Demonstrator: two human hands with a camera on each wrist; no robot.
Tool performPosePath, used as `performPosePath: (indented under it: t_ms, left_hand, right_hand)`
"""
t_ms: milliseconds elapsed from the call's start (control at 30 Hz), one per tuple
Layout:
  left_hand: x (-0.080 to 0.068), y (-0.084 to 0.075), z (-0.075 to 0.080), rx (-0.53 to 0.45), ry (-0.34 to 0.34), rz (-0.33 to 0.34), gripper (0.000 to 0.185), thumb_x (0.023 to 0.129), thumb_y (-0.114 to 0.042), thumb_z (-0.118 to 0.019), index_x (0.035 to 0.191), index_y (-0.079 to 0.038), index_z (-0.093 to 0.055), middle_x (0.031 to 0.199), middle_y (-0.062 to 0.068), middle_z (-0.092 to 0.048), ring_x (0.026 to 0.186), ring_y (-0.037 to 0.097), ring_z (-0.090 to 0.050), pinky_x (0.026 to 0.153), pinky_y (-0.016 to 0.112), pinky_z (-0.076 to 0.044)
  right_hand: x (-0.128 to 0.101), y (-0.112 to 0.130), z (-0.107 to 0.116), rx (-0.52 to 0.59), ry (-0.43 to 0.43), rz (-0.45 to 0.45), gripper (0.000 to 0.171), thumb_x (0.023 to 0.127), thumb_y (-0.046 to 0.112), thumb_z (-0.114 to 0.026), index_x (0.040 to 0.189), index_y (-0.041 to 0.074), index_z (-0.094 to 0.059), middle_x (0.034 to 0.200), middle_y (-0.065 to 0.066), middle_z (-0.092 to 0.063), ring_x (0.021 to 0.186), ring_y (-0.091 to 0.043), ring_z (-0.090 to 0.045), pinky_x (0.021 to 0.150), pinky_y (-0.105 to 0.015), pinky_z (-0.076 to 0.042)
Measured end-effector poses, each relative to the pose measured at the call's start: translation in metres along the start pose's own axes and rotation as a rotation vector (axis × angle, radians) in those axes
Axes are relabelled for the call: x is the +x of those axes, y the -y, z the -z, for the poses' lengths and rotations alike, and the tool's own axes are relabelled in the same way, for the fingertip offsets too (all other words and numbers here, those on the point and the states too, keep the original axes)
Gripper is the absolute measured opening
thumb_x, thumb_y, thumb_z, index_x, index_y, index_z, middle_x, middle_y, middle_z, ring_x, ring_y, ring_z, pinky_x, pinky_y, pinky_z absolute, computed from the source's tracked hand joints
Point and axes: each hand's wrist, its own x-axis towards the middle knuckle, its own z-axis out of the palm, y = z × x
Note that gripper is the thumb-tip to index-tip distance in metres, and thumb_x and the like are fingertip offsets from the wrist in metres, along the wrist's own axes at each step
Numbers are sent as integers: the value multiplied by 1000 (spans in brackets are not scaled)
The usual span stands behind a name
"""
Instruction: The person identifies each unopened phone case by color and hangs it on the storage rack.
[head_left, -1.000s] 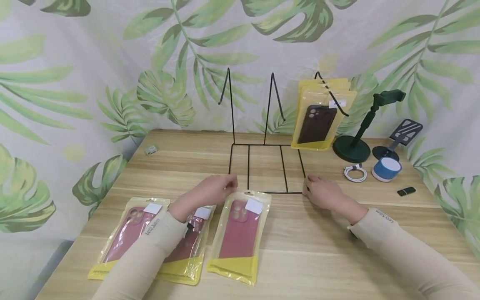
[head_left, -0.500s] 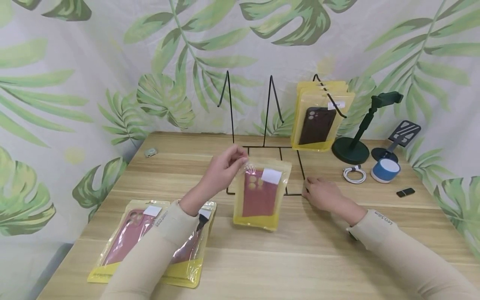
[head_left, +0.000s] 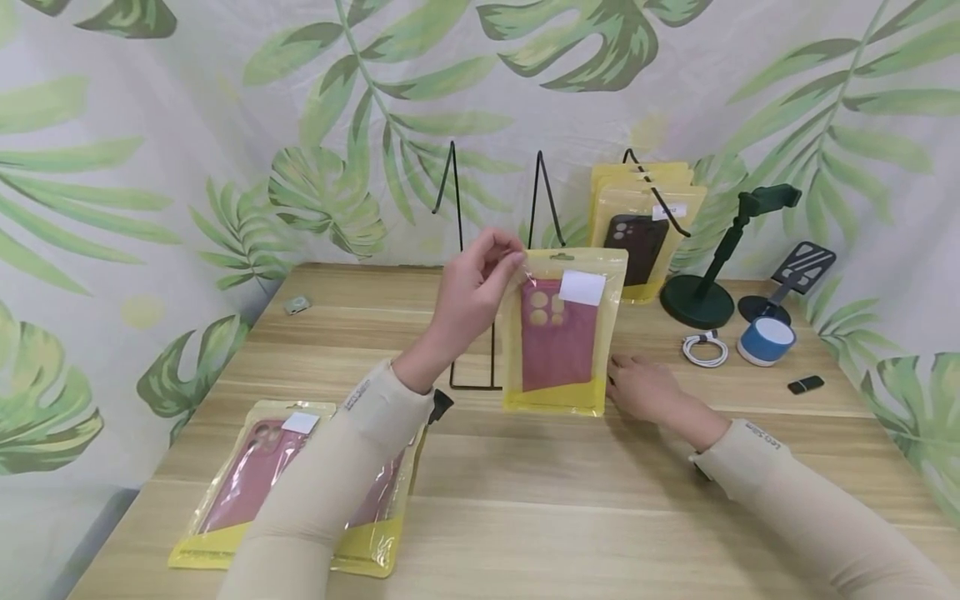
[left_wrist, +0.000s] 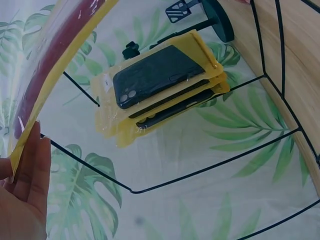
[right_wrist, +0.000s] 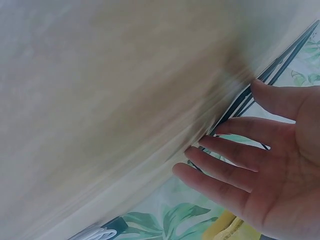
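Note:
My left hand pinches the top left corner of a bagged pink phone case, which hangs upright in front of the black wire rack. In the left wrist view this bag's yellow edge shows between thumb and fingers. My right hand is low at the rack's front right corner; in the right wrist view its fingers are extended, tips at the black wire. Bagged dark phone cases hang on the right hook. Two more bagged pink cases, a left one and a partly hidden one, lie at front left.
Right of the rack stand a green phone holder and a black folding stand. Near them are a blue and white round device, a coiled white cable and a small black stick. A small pale item lies back left.
My left hand has picked the bagged pink case up off the table and raised it, moving right and toward the rack's hooks. The right hand has stayed at the rack's corner.

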Motion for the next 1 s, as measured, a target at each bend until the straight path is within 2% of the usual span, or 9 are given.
performPosePath:
  t_ms: [200,333,767,1000]
  left_hand:
    - [11,6,-3,9,-17,-1,9,98,-1,-57,99,6,-60,82,17,-67,56,10,-38,52,19,-33]
    - [17,10,-4,30,-17,11,10,98,-3,-57,100,5,-61,83,16,-68,56,11,-38,53,20,-34]
    - [34,25,-4,180,4,80,12,100,-9,-58,104,1,-63,90,14,-71,64,16,-49,59,21,-40]
    - [43,33,-4,233,6,110,13,101,-12,-57,106,-2,-62,96,12,-73,63,17,-49,58,23,-39]
  right_hand:
    - [0,-1,0,18,17,-22,46,100,29,-54,135,-1,-58,134,-22,-60,116,-43,-60,87,-57,-55]
    - [1,-3,-3,11,1,-24,45,99,30,-57,132,0,-60,131,-20,-61,115,-41,-61,85,-57,-56]
    - [-1,-1,-2,5,-32,-6,44,97,29,-62,128,-3,-63,131,-22,-62,114,-43,-61,87,-57,-55]
    - [0,-2,-5,-13,-53,13,43,96,29,-63,125,-3,-64,128,-21,-63,111,-41,-63,85,-54,-57]
